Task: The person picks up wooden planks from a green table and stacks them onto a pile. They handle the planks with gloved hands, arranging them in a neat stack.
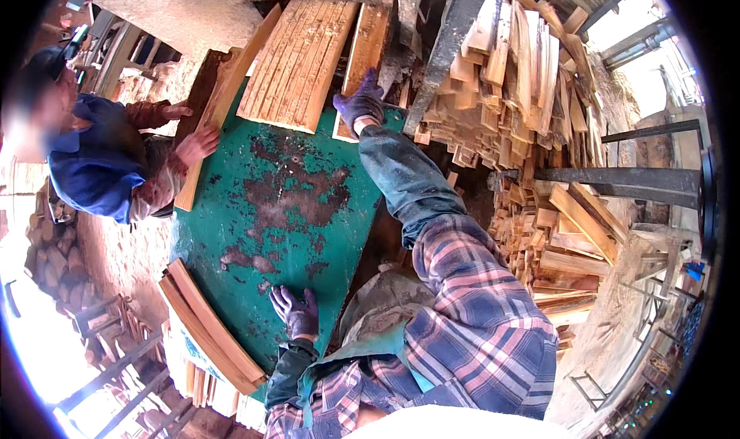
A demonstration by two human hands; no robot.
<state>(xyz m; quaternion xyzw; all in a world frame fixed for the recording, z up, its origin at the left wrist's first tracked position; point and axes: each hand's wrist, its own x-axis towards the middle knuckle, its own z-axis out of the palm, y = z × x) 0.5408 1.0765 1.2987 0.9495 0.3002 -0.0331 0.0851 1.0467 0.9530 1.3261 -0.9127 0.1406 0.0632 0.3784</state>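
My left hand (297,314), in a purple glove, rests with fingers spread on the near part of a green metal tabletop (220,219). Out at the far right edge, my right hand (359,103), gloved alike, lies over the near part of a narrow wooden plank (368,42); its thumb and fingers are apart and it grips nothing. Just left of that plank sits a row of thin wooden strips (297,65), side by side like one wide board. Two long boards (212,327) lie along the table's near left edge, away from my left hand.
Across on the left, a co-worker (100,146) in a blue top has a hand on a long board (231,92) along the table's left edge. Large stacks of cut wood (524,77) rise to my right, beside a metal beam (451,50). Dark rusty patches mark the tabletop.
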